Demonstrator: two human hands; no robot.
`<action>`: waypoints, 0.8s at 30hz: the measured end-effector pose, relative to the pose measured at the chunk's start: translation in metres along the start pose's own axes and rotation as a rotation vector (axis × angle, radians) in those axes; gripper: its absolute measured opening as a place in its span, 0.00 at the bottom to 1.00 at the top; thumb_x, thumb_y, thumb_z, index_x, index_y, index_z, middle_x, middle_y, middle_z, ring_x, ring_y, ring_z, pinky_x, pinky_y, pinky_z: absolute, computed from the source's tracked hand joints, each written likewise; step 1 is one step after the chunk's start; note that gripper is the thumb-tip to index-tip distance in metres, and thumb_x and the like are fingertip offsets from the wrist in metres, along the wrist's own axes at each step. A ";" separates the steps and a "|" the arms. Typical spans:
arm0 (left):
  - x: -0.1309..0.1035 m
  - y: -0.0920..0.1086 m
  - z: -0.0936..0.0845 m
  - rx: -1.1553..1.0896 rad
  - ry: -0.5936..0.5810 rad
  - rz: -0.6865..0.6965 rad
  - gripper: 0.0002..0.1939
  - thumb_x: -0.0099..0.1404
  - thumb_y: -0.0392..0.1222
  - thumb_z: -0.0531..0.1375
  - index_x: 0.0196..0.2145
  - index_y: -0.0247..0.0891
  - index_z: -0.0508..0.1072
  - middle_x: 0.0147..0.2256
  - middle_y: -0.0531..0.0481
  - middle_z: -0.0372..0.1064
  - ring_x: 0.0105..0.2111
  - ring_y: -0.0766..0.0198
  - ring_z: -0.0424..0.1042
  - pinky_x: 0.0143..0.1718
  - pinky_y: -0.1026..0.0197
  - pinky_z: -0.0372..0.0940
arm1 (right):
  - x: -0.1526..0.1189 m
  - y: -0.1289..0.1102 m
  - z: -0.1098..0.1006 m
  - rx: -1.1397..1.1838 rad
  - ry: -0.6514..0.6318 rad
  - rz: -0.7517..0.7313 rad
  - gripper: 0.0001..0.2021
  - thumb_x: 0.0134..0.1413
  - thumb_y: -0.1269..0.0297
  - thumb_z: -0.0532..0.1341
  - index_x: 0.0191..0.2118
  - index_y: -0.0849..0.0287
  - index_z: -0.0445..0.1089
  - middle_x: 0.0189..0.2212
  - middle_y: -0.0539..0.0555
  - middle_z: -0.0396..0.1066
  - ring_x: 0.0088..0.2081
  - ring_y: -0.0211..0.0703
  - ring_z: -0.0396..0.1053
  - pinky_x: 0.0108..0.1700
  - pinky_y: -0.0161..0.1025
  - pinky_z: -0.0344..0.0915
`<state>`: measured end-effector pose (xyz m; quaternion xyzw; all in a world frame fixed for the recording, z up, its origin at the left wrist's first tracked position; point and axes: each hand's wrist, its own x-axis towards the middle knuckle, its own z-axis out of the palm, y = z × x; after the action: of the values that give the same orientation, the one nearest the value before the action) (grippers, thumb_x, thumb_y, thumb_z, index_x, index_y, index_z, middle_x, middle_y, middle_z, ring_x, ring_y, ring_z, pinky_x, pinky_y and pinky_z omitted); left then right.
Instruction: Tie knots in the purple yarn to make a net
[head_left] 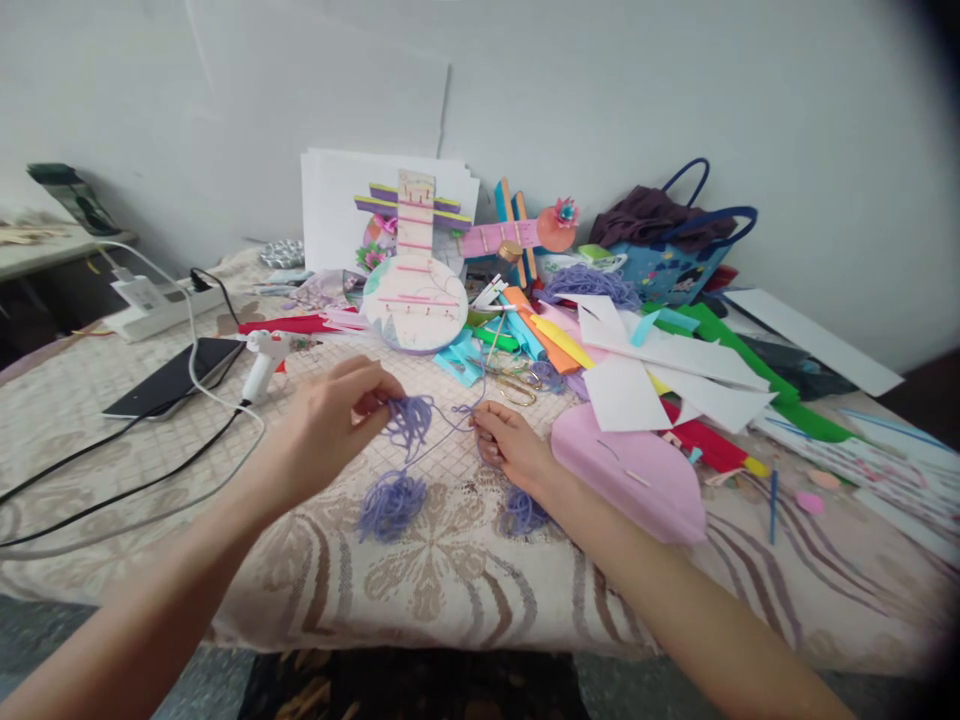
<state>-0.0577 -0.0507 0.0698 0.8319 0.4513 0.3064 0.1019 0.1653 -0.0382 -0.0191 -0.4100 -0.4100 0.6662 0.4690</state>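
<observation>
My left hand (341, 415) is closed on a looped bundle of purple yarn (409, 424), which hangs from its fingertips above the table. My right hand (510, 445) pinches a strand of the same purple yarn (463, 410). Thin strands run between the two hands. Below the left hand a second yarn bundle (391, 505) rests on the patterned cloth. Another small yarn bundle (523, 512) lies under my right wrist, partly hidden by it.
A white glue gun (262, 368) and a black phone (176, 378) lie at left among cables. Gold-handled scissors (517, 385) lie beyond my right hand. A pink paper piece (630, 470), white card scraps (626, 395) and a blue bag (667, 270) are at right. Decorated craft boards (415, 310) stand behind.
</observation>
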 end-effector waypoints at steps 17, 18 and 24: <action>-0.038 -0.005 0.042 0.064 -0.527 -0.056 0.24 0.52 0.31 0.54 0.48 0.42 0.63 0.39 0.48 0.70 0.38 0.58 0.70 0.37 0.59 0.63 | -0.001 -0.002 -0.001 -0.079 0.007 -0.017 0.08 0.44 0.61 0.60 0.26 0.59 0.61 0.13 0.40 0.48 0.13 0.27 0.44 0.16 0.30 0.36; -0.038 -0.006 0.043 0.099 -0.492 -0.078 0.24 0.52 0.29 0.52 0.48 0.41 0.64 0.38 0.48 0.70 0.37 0.58 0.70 0.36 0.59 0.63 | -0.001 -0.002 -0.001 -0.079 0.003 -0.031 0.08 0.44 0.61 0.60 0.26 0.59 0.61 0.13 0.41 0.48 0.13 0.27 0.44 0.17 0.30 0.36; -0.038 -0.006 0.041 0.218 -0.253 0.075 0.25 0.52 0.31 0.56 0.49 0.42 0.63 0.47 0.44 0.65 0.47 0.52 0.63 0.47 0.50 0.59 | -0.003 -0.002 -0.001 -0.085 -0.017 -0.073 0.08 0.46 0.60 0.59 0.26 0.59 0.61 0.14 0.41 0.48 0.14 0.27 0.44 0.17 0.30 0.37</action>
<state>-0.0525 -0.0735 0.0190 0.8863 0.4339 0.1521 0.0557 0.1671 -0.0400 -0.0168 -0.4086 -0.4567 0.6340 0.4717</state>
